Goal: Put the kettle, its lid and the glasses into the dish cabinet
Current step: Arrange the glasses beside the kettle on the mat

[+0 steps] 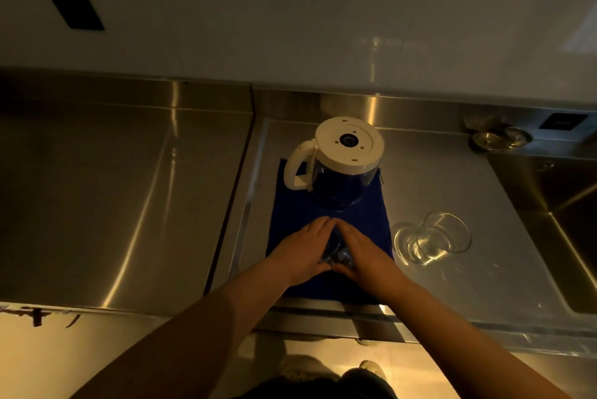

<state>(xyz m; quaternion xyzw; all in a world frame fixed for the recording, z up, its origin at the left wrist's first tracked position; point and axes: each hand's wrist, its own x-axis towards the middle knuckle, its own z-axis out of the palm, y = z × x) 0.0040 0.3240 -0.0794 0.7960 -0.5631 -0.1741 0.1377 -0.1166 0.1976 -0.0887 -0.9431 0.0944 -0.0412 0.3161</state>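
Note:
A glass kettle (339, 169) with a white base and handle stands upside down on a blue cloth (290, 214) on the steel counter. My left hand (303, 250) and my right hand (358, 251) are cupped together over a clear glass object (337, 253) on the cloth's near part; what it is stays mostly hidden. To the right of the cloth a clear glass (442, 237) lies on its side on the counter. Two small glasses (500, 138) stand at the back right by the sink.
A steel sink (555, 205) opens at the right edge. A seam divides the counter left of the cloth, with a broad steel surface (113, 188) beyond it. A dark socket plate (75, 9) sits on the white wall. My shoes show below the counter's front edge.

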